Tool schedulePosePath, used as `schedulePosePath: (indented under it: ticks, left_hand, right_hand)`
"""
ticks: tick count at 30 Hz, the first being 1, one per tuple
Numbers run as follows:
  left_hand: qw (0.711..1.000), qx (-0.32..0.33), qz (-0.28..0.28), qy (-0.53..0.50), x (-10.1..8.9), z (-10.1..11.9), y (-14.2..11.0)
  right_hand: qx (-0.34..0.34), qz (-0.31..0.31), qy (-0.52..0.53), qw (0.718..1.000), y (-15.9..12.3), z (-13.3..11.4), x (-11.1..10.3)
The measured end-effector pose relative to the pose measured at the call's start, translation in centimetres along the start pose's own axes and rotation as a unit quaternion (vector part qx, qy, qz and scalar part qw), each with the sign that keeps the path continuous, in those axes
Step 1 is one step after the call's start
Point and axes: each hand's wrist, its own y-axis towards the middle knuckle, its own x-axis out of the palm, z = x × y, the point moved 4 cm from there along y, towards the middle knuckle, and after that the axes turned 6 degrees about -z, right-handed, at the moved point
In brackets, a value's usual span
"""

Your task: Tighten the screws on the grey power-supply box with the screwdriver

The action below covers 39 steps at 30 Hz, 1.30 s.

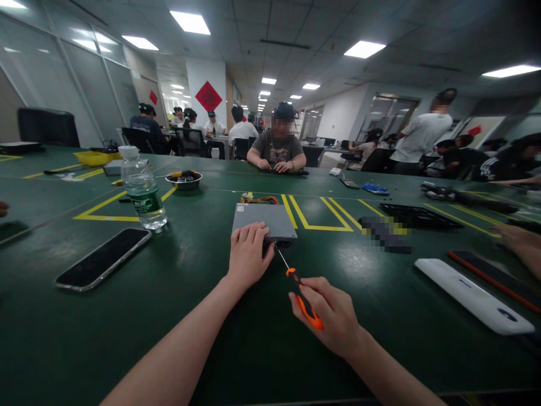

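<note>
A flat grey metal box [270,219] lies on the green table [127,327] in front of me, with coloured wires [258,199] showing at its far edge. My left hand [248,254] rests on the box's near edge, fingers curled over it and holding it down. My right hand [330,316] is closed round the orange and black handle of a screwdriver [301,293]. Its thin shaft points up and left, and the tip meets the box's near side just right of my left hand.
A water bottle [142,189] and a dark phone [103,258] lie at left, a metal bowl [183,179] of small parts behind. A white device [473,295] and an orange-edged phone [494,276] lie at right. Another person's hand [518,237] reaches in there. People sit across the table.
</note>
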Motion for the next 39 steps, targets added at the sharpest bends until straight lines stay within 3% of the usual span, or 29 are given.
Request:
schedulePosePath:
  ticks: [8,15,19,26,32,36,39]
  left_hand:
    - [1.0,0.007,0.011,-0.008,0.1,-0.1,-0.1]
    - [1.0,0.002,0.011,0.001,0.1,-0.2,0.0]
    - [1.0,0.002,0.012,0.002,0.1,-0.2,-0.1]
    - [1.0,0.008,0.013,0.006,0.2,-0.1,0.0]
    - [1.0,0.012,0.014,0.007,0.2,-0.3,-0.1]
    - [1.0,0.011,0.008,0.008,0.2,-0.3,-0.1]
    - [1.0,0.01,0.008,0.009,0.2,-0.3,0.0]
  right_hand:
    - [0.017,0.05,0.0,0.999,-0.6,1.0,-1.4]
    - [0.036,0.048,-0.004,0.998,-0.6,1.6,-1.5]
    - [0.027,0.028,-0.013,0.999,-0.5,1.2,-1.4]
    - [-0.017,-0.061,-0.038,0.997,-0.6,0.0,-0.3]
    - [0.036,-0.086,-0.01,0.996,-1.9,0.8,-1.0]
    - [0.031,-0.033,-0.034,0.998,-2.4,1.4,-2.0]
    - [0.066,0.006,-0.066,0.996,-2.2,1.8,-2.7]
